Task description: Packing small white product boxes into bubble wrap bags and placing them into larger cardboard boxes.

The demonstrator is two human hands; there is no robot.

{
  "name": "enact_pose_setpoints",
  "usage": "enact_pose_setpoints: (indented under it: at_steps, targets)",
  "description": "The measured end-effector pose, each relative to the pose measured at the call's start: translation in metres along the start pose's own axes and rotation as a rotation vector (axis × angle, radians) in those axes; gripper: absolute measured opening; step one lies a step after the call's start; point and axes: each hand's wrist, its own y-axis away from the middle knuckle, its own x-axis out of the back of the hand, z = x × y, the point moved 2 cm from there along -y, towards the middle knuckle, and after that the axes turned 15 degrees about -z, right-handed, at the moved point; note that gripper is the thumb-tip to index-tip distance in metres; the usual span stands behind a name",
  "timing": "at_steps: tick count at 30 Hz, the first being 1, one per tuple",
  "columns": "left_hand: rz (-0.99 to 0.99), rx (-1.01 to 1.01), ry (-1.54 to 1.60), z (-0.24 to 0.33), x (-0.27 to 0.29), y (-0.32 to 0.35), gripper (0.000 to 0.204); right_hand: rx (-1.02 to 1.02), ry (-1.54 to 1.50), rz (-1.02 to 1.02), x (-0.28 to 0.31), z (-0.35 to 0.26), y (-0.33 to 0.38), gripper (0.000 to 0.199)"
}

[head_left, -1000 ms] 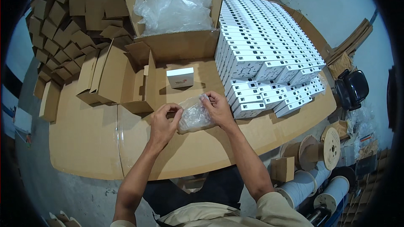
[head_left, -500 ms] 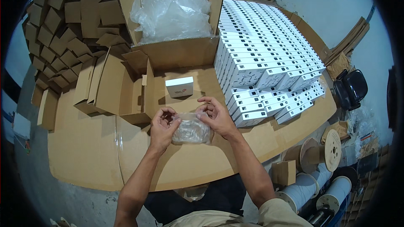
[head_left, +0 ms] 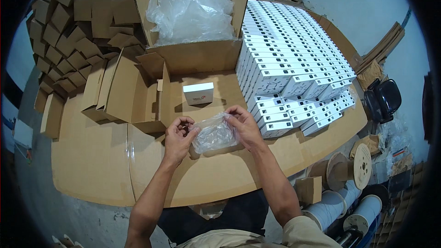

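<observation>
Pinching clear bag [head_left: 213,137], hands [head_left: 178,138] [head_left: 247,129] curled inward

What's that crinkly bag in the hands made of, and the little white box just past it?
The crinkly bag looks like thin, shiny plastic: see-through, wrinkled and catching highlights. The little white box is probably smooth card, given its flat faces and crisp edges.

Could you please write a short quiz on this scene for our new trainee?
1. Multiple choice: What do the left hand and right hand hold together?
A) a cable spool
B) a clear plastic bag
C) a cardboard flap

2. True or false: The lone white box is nearer the person's body than the hands are.

3. Fill in: The stacked white boxes stand on the person's ____ side of the table.

Key: 1 B; 2 false; 3 right.
</observation>
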Motion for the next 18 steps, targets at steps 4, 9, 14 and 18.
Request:
enact_pose_setpoints:
  at_steps: [4,9,14,18]
  targets:
    - [-0.041,0.034,-0.057,-0.002,0.009,0.004,0.023,0.068,-0.275,0.095,0.005,0.004,-0.002,0.010]
    - [-0.060,0.088,-0.031,0.000,0.007,0.004,0.022,0.084,-0.310,0.096,0.000,0.012,-0.004,0.013]
    - [-0.040,0.054,-0.013,-0.006,0.007,0.004,0.027,0.134,0.181,0.094,-0.014,0.011,-0.009,0.014]
    - [-0.110,0.007,-0.022,0.006,0.000,0.004,0.027,0.060,0.183,0.062,-0.014,0.009,-0.007,0.013]
